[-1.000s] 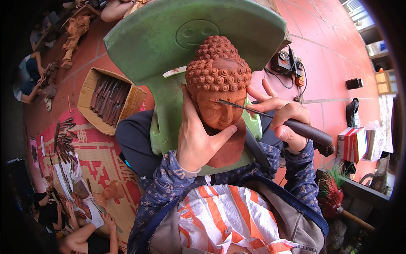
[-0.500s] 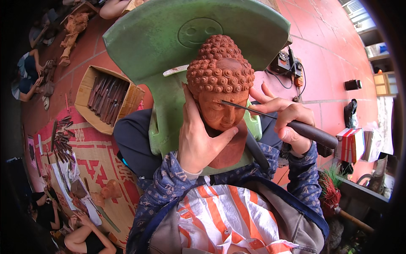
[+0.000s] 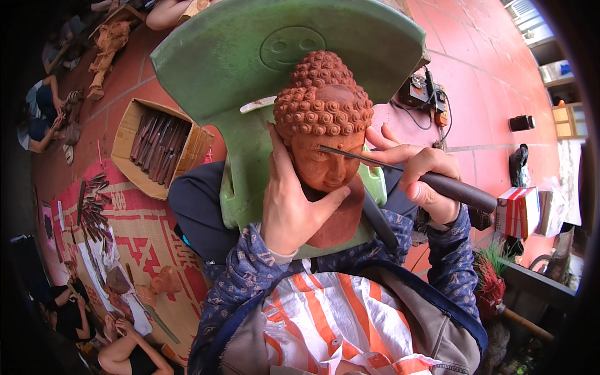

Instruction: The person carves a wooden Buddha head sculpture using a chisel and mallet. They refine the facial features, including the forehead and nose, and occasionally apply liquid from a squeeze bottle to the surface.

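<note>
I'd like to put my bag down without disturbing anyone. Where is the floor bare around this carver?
Bare red floor tiles lie at the upper right, between the green plastic chair and the small black box. The left is crowded: a cardboard box of carving tools, loose chisels on the patterned woven mat, and other people working. The carver's lap is taken by the reddish-brown carved wooden head.

— What is sitting in the middle of the frame?
— A reddish-brown carved head (image 3: 325,140) with tight curls, standing upright, facing down-frame.
— And the tool?
— A thin dark-handled chisel (image 3: 437,181) is lying slantwise from right of centre, its tip touching the face.
</note>
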The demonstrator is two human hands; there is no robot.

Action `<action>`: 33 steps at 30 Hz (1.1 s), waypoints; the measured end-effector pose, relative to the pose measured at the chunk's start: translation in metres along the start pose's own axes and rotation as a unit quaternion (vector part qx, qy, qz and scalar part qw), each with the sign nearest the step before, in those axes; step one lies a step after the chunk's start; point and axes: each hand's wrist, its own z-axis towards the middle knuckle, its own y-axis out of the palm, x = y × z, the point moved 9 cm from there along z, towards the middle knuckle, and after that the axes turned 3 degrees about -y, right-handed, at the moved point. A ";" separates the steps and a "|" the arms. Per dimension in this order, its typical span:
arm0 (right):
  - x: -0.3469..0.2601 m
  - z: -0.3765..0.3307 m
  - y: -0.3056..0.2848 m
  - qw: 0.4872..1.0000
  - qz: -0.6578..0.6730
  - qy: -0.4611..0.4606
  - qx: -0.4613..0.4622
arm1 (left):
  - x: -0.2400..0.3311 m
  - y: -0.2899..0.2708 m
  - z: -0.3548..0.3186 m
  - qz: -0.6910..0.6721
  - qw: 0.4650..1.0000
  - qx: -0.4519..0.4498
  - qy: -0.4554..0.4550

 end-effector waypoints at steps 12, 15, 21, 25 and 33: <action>-0.001 0.002 -0.006 0.999 0.005 0.036 0.009 | 0.000 0.000 0.000 -0.007 1.000 0.001 -0.005; -0.001 0.003 -0.006 0.999 -0.010 0.037 0.004 | 0.000 0.000 0.001 0.000 1.000 0.000 -0.001; -0.011 0.011 0.004 0.995 -0.079 0.046 -0.036 | 0.000 -0.001 0.000 0.011 1.000 0.002 -0.001; -0.001 0.006 -0.007 0.998 0.023 0.059 0.024 | 0.002 -0.001 0.000 0.020 1.000 0.006 0.012; -0.002 0.007 -0.008 0.998 0.045 0.051 0.013 | 0.000 -0.001 0.000 0.012 1.000 0.000 0.000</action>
